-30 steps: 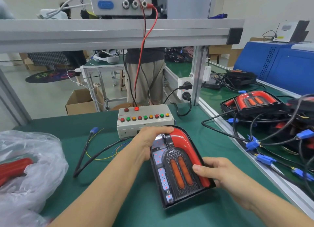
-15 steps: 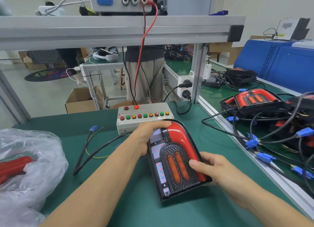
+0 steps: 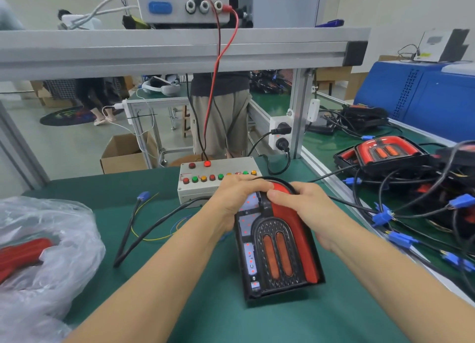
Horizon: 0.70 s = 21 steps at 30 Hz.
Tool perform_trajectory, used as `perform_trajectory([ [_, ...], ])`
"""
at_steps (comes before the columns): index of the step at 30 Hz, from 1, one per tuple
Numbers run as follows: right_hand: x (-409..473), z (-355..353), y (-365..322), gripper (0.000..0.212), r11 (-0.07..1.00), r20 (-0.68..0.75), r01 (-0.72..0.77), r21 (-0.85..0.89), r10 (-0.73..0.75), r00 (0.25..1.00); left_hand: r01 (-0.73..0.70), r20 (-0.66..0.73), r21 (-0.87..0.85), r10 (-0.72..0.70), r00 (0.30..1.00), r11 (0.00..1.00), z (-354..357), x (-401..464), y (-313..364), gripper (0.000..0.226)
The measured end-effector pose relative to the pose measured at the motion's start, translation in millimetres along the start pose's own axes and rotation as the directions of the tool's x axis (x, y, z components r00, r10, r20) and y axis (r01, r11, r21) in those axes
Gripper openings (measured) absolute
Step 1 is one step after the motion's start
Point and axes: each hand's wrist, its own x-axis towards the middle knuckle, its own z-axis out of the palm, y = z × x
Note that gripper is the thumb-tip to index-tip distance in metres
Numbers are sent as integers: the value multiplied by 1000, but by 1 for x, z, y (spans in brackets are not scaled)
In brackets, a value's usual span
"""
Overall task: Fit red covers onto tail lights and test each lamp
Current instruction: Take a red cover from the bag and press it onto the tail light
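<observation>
Tail light [image 3: 276,245] pinned flat for cover seating.
Left hand [image 3: 239,196] and right hand [image 3: 305,206] grip its arched top, pressing the red cover [image 3: 295,229] down.

A green worktop [image 3: 159,286] carries a tail light [image 3: 276,250], a grey button box [image 3: 205,182] behind it, a clear plastic bag [image 3: 43,260] at the left, loose black cables [image 3: 144,229] — and more lamps [image 3: 385,155] among wires at the right.

Green mat [image 3: 210,314] covers the bench, centre frame. The tail light [image 3: 279,255] is black with a red cover [image 3: 295,229] and two orange ovals in a textured black panel. Beige button box [image 3: 205,186] has red, green, orange buttons. Blue connectors [image 3: 383,215] at right.
</observation>
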Motion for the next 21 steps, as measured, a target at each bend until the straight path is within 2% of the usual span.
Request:
perform_trajectory([
  [4, 3, 6, 5, 7, 998, -89, 66, 23, -64, 994, -74, -41, 48, 76, 996, 996, 0, 0, -3, 21],
  [8, 4, 5, 5, 10, 982, -77, 138, -126, -148, 986, -63, -42, -8, 63, 997, 998, -4, -1, -2, 4],
  [9, 4, 4, 5, 15, 974, -48, 147, -170, -158, 986, -46, -32, -12, 45, 998, 999, -6, -1, -1, 10],
  [11, -1, 0, 8, 43, 951, -3, 139, -275, -145, 989, -6, -42, -18, 5, 999, 1000, -8, -2, 0, 12],
  [12, -6, -3, 10, 64, 917, -11, 127, -378, -141, 990, 3, -69, -27, -5, 998, 1000, -9, -1, 1, 4],
  [13, -14, -6, 14, 80, 848, -36, 113, -517, -154, 987, 5, -106, -41, -10, 994, 999, -12, 0, 0, 4],
  [14, -24, -9, 18, 88, 732, -57, 95, -675, -180, 982, 22, -139, -69, -31, 990, 997, -15, 1, 0, 7],
  [15, -34, -10, 24, 84, 572, -49, 89, -816, -221, 974, 30, -164, -93, -45, 985, 995, -19, 2, -1, 6],
  [16, -42, -11, 30, 72, 399, -18, 82, -913, -241, 970, 36, -181, -116, -57, 982, 993, -21, 2, -1, 6],
  [17, -46, -12, 34, 57, 282, 19, 92, -955, -252, 968, 33, -186, -122, -55, 981, 992, -23, 2, -2, 7],
  [18, -49, -14, 38, 44, 244, 44, 108, -964, -255, 966, 27, -187, -120, -49, 981, 992, -24, 3, -3, 9],
  [19, -49, -17, 40, 35, 268, 64, 142, -953, -280, 958, 11, -197, -96, -29, 980, 995, -24, 3, -4, 10],
  [21, -48, -23, 42, 29, 417, 95, 243, -876, -345, 934, -8, -213, -68, -7, 977, 998, -25, 4, -5, 10],
])
